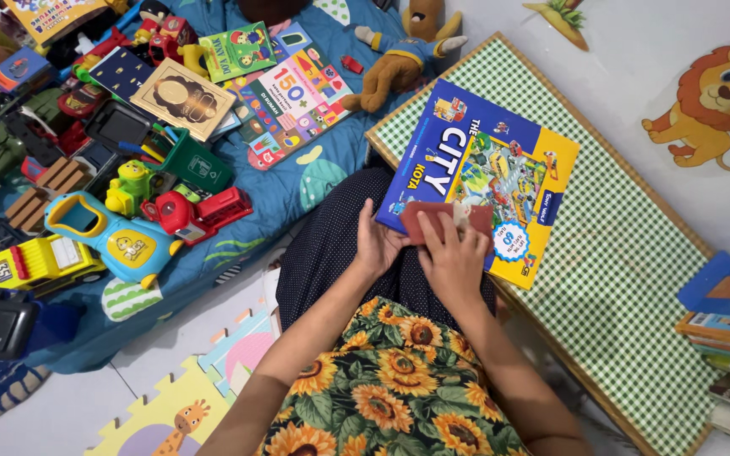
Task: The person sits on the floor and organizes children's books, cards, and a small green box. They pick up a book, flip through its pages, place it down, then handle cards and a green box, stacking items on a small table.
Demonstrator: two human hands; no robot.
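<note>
Your right hand [454, 253] presses a reddish cloth [433, 221] flat-fingered on the blue picture book [487, 169]; your left hand [378, 241] grips the book's near edge. Wiping looks underway. Beyond the book, more books [280, 84] lie untouched.

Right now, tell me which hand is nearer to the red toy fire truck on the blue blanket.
Left. The left hand holds the blue picture book's near edge, on the side toward the red toy fire truck. The right hand lies farther off, on a reddish cloth over the book.
</note>
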